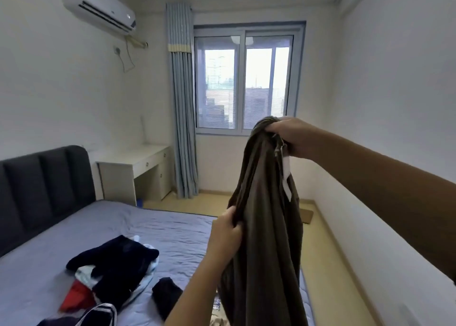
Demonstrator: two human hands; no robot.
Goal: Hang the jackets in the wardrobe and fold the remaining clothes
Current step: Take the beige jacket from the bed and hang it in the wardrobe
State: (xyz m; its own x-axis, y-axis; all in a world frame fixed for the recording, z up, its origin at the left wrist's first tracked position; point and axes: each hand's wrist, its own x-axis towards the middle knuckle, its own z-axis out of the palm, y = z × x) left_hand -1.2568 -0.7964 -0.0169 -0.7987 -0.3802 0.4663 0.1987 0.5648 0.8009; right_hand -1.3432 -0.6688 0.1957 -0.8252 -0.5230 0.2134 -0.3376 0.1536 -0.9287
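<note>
Near us, our left hand (225, 229) pinches the side of one brown jacket (261, 227). Our right hand (288, 138) grips its bunched top, so the jacket hangs over the bed (172, 232). On the blue sheet lie one heap of clothes (111, 259) and one dark piece (166, 293) apart. Beyond stand one headboard (37, 185), one desk (138, 160), one curtain (182, 103), one window (244, 83) and one air conditioner (98, 4).

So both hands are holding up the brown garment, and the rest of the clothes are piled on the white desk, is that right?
Not quite: the head view shows the rest of the clothes piled on the bed, not the white desk. Both hands hold up the brown garment, right hand at its top, left hand lower down.
</note>
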